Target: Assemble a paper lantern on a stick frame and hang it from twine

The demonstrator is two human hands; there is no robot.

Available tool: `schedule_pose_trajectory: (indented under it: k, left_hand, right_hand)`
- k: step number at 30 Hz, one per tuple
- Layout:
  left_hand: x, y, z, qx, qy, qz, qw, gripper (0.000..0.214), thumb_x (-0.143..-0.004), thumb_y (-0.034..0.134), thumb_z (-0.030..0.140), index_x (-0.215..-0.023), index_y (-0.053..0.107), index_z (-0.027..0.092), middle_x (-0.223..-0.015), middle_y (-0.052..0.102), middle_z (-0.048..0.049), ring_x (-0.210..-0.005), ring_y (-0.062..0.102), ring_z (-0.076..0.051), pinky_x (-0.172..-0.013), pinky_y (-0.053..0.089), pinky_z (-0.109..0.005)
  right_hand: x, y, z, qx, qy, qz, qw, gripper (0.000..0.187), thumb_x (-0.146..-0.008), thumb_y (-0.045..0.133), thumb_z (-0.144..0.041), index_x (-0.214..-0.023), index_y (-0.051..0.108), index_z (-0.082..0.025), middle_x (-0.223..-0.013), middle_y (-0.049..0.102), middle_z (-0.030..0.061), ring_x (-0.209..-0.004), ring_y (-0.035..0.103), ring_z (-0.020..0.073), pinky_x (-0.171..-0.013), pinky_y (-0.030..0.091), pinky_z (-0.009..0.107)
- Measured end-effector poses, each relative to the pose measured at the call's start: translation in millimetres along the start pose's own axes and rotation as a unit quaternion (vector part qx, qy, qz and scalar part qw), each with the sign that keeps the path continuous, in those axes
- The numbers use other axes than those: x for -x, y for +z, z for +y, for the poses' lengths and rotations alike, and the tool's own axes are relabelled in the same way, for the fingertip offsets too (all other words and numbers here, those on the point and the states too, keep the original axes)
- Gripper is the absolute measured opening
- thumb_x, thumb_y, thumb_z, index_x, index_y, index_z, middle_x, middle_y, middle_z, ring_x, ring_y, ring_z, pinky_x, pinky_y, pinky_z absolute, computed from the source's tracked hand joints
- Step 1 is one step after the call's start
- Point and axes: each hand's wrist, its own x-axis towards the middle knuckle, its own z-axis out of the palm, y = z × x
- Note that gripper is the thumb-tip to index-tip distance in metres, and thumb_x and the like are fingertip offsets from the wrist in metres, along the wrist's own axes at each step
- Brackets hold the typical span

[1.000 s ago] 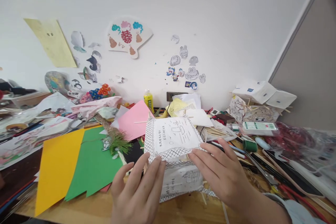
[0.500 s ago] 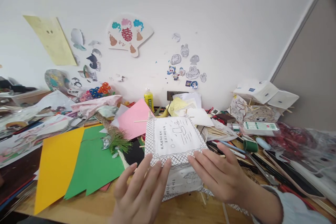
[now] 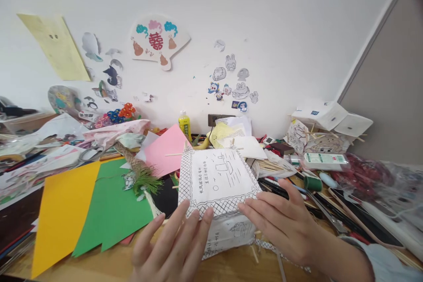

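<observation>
A box-shaped paper lantern [image 3: 218, 180] on a frame of thin sticks rests on the wooden table in front of me. Its white paper carries hand-drawn lines, a boat, written characters and a cross-hatched border. My left hand [image 3: 172, 246] lies at its near left edge, fingers stretched and spread, fingertips on the hatched border. At the near right edge, my right hand [image 3: 280, 224] touches the border with its fingertips, thumb raised and fingers extended. Neither hand grips anything. Part of the lantern's front face is hidden behind my hands.
Left of the lantern lie orange card [image 3: 62, 211], green card [image 3: 114, 207] and pink card [image 3: 167, 152]. A yellow bottle [image 3: 184, 125] stands by the wall. On the right are a phone [image 3: 365, 218], scissors [image 3: 325, 211], a green spool [image 3: 312, 183] and another white paper lantern [image 3: 319, 114].
The view has shifted slightly, so most things sit a little further left. My right hand has slid a little outward along the lantern's near edge. Both hands still touch the paper.
</observation>
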Motion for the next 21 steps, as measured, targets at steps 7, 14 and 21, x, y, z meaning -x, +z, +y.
schedule_pose_trajectory:
  k: [7, 14, 21]
  left_hand:
    - [-21.4, 9.6, 21.0, -0.006, -0.012, 0.034, 0.999, 0.031, -0.094, 0.039, 0.013, -0.094, 0.070, 0.015, -0.096, 0.073, -0.0028, -0.132, 0.041, -0.019, -0.113, 0.022, -0.033]
    - [-33.4, 19.4, 35.1, 0.019, -0.025, 0.013, 0.999, 0.031, -0.092, 0.039, 0.011, -0.091, 0.070, 0.013, -0.085, 0.074, -0.0036, -0.089, 0.062, -0.016, -0.108, 0.026, -0.035]
    - [-27.3, 10.0, 28.7, 0.010, 0.005, -0.030, 0.999, 0.023, -0.089, 0.047, 0.011, -0.097, 0.069, 0.012, -0.086, 0.074, -0.0028, -0.084, 0.061, -0.018, -0.108, 0.025, -0.037]
  right_hand:
    - [-9.8, -0.9, -7.3, 0.005, 0.039, -0.005, 0.999, 0.037, -0.098, 0.032, -0.011, -0.097, 0.068, -0.013, -0.080, 0.070, 0.0021, -0.088, 0.057, 0.0125, -0.114, 0.013, 0.040]
    - [-11.8, 0.2, -9.7, 0.023, 0.050, -0.005, 0.998, 0.036, -0.098, 0.032, -0.012, -0.094, 0.068, -0.014, -0.073, 0.067, 0.0021, -0.083, 0.057, 0.0129, -0.112, 0.016, 0.042]
    - [-10.5, -6.6, -7.9, 0.099, 0.075, -0.007, 0.992, 0.021, -0.093, 0.048, -0.016, -0.094, 0.069, -0.014, -0.095, 0.072, 0.0045, -0.102, 0.057, 0.0163, -0.114, 0.016, 0.043]
